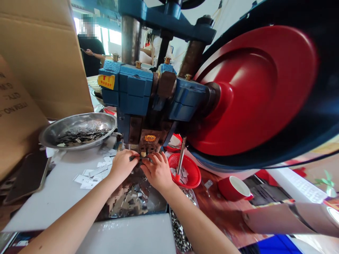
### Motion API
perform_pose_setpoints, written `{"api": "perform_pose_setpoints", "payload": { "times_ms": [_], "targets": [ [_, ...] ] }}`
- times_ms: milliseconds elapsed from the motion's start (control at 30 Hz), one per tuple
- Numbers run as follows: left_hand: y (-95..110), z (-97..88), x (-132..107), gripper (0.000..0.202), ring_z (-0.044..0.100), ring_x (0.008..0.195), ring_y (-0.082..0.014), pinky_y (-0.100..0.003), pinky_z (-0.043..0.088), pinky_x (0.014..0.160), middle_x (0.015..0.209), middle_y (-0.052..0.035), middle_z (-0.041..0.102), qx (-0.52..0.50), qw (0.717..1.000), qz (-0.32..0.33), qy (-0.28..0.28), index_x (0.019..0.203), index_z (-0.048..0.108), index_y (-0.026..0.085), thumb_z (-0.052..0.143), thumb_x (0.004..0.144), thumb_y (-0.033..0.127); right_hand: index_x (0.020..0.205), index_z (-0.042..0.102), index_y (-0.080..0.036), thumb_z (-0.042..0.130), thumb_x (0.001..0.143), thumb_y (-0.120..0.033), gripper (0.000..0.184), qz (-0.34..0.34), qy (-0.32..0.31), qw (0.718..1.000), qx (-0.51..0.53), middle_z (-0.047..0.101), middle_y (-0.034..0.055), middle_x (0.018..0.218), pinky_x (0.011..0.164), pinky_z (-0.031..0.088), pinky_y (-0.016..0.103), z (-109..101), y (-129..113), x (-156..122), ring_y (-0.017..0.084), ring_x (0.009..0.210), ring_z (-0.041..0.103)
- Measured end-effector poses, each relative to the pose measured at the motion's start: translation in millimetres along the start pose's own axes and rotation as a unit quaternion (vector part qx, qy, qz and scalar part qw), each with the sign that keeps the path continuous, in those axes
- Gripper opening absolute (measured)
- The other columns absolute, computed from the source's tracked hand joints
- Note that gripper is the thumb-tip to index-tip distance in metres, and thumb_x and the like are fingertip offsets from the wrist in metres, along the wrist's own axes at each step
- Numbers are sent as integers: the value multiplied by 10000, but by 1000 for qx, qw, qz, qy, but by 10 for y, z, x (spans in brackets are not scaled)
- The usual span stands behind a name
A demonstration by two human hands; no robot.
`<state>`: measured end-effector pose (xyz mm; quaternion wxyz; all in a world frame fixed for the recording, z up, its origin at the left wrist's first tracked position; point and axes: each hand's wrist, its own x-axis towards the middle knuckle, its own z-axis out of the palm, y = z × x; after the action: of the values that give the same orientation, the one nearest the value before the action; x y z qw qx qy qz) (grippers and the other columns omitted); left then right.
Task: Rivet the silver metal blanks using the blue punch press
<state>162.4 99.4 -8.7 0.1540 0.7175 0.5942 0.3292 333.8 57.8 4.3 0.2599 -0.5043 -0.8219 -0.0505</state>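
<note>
Both of my hands reach under the blue punch press [137, 88], at its die [144, 150]. My left hand [123, 164] pinches a small dark metal piece [133, 158] at the die's front. My right hand [157, 171] lies beside it with curled fingers, its fingertips touching the same spot; whether it grips anything is hidden. Below my hands a tray [132, 203] holds several loose shiny metal pieces.
A big red flywheel [254, 88] fills the right. At the left stand a steel bowl of dark parts [78, 130], scattered white slips [92, 174] and cardboard boxes [39, 53]. A red basket [188, 169] and red cup [234, 188] sit at the right. A person stands behind.
</note>
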Motion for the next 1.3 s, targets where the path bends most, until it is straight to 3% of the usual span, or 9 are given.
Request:
{"api": "perform_pose_setpoints", "payload": {
  "times_ms": [233, 300, 400, 533, 833, 967, 1067, 1233, 1300],
  "targets": [
    [-66, -129, 11, 200, 604, 957, -243, -382, 437, 903, 961, -39, 691, -17, 1000, -1, 21, 866, 704, 236, 562, 787, 352, 1046, 671, -223, 481, 915, -285, 239, 89, 68, 985, 132, 655, 88, 1104, 952, 446, 407, 10, 94, -141, 222, 1065, 576],
    [-117, -242, -38, 216, 596, 969, -245, -389, 433, 903, 964, -41, 687, -22, 999, 0, 29, 866, 697, 236, 527, 814, 358, 1008, 671, -204, 440, 928, -341, 280, 195, 85, 941, 262, 694, 87, 973, 845, 509, 380, -34, 171, -313, 219, 933, 641],
    [-208, -386, -164, 236, 580, 989, -250, -391, 443, 876, 989, -48, 672, -31, 999, 5, 31, 873, 688, 239, 494, 841, 370, 996, 674, -198, 435, 914, -499, 393, 330, 65, 819, 465, 720, 82, 873, 750, 544, 384, -177, 237, -601, 236, 819, 685],
    [-286, -453, -359, 209, 561, 1018, -249, -407, 437, 893, 1037, -47, 644, -44, 999, 17, 27, 906, 672, 248, 517, 837, 369, 980, 695, -218, 448, 889, -580, 447, 338, 95, 738, 576, 708, 100, 1026, 823, 528, 415, -361, 211, -849, 246, 911, 671],
    [-344, -459, -602, 214, 553, 1067, -268, -356, 508, 754, 1100, -70, 607, -41, 995, 17, 92, 925, 671, 245, 521, 838, 371, 1099, 641, -229, 536, 844, -584, 449, 338, 118, 821, 445, 699, 73, 1014, 834, 517, 366, -320, 175, -813, 228, 913, 655],
    [-376, -488, -642, 228, 560, 1057, -267, -396, 491, 837, 1110, -73, 601, -18, 991, 19, 130, 927, 665, 235, 508, 838, 375, 1222, 559, -200, 413, 832, -709, 658, 384, 123, 759, 512, 709, 94, 952, 756, 538, 373, -225, 212, -851, 237, 849, 678],
    [-392, -576, -635, 260, 548, 1089, -277, -338, 513, 700, 1137, -81, 595, -19, 990, -3, 138, 942, 664, 235, 500, 834, 406, 1196, 578, -184, 436, 812, -714, 670, 414, 117, 736, 524, 713, 85, 860, 696, 531, 345, -114, 281, -809, 234, 789, 677],
    [-509, -853, -545, 267, 559, 1090, -275, -310, 504, 659, 1131, -59, 626, -5, 994, -35, 100, 942, 669, 265, 484, 832, 423, 1033, 664, -152, 420, 868, -527, 477, 321, 9, 880, 349, 699, 92, 906, 729, 498, 308, 89, 336, -351, 220, 845, 651],
    [-586, -956, -519, 266, 586, 1049, -261, -324, 501, 744, 1105, -38, 649, 6, 998, -34, 44, 947, 671, 279, 477, 838, 425, 1039, 676, -168, 463, 858, -448, 396, 296, -13, 903, 311, 691, 87, 972, 780, 473, 302, 142, 304, -121, 211, 886, 636]
  ]
}}
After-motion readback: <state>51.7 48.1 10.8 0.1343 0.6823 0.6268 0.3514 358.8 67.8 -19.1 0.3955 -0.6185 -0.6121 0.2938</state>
